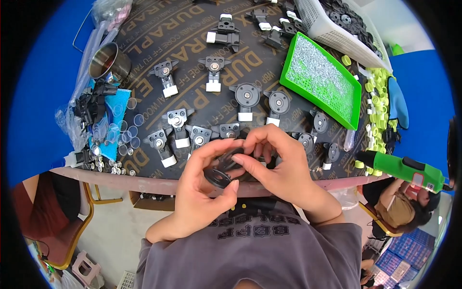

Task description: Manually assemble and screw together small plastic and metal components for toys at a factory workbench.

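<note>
Just above the table's front edge, my left hand (195, 192) curls round a black ring-rimmed disc (218, 179), its thumb below the rim. A second dark round piece, partly hidden by fingers, lies between both hands. My right hand (284, 168) closes on it with the thumb pressed toward its edge; the other fingers are bent behind. Just beyond my hands stand black brackets with white ends, such as this one (198, 137) and the one beside it (229, 130). Two brackets further back carry round black discs, one at the left (248, 95) and another at the right (278, 102).
A green tray (357, 98) of small metal parts lies at the right, near a white basket (332, 31) of black parts. A green power screwdriver (406, 171) is at the far right. At the left are a metal cup (108, 61) and clear rings (134, 142).
</note>
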A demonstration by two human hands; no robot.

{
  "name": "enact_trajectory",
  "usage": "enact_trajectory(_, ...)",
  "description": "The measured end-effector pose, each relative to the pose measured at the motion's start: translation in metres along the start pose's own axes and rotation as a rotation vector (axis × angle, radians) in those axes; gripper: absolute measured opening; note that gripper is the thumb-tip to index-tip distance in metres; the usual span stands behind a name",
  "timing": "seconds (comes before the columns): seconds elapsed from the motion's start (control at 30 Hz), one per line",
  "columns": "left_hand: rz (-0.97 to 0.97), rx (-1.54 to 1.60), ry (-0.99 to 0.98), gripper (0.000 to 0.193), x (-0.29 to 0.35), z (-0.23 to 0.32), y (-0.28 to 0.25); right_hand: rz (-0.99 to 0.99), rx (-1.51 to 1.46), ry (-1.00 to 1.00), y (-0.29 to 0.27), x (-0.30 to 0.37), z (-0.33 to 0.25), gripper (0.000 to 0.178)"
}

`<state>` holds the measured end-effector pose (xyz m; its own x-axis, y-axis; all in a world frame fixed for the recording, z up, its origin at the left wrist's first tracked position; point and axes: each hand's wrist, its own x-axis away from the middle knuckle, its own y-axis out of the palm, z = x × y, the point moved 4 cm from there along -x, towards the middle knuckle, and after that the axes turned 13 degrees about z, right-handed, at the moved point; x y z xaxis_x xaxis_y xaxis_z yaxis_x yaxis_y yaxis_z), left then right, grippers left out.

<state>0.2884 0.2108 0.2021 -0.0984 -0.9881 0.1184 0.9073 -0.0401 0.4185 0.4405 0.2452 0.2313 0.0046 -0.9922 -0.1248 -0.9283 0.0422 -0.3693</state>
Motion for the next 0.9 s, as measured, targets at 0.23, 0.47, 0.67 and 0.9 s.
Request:
enact_trajectory(0.23,0.005,0.081,-0.081,0.06,-0.003,0.009,-0.005,-0.074,-0.081,0.162,0.005,0.001,0.006,0.016)
enact_trajectory(0.47,0.038,-0.021,-0.291,0.024,0.014,-0.005,-0.024,0.173,0.017,-0.234,0.005,0.025,-0.005,0.027)
enact_trajectory(0.67,-0.19,-0.276,-0.071,0.022,0.015,-0.004,-0.019,0.103,0.039,-0.234,0.015,0.038,-0.001,0.033)
enact_trajectory(0.9,-0.113,-0.458,0.029,0.011,0.012,0.011,-0.03,-0.011,0.23,-0.525,0.008,0.018,-0.017,0.04)
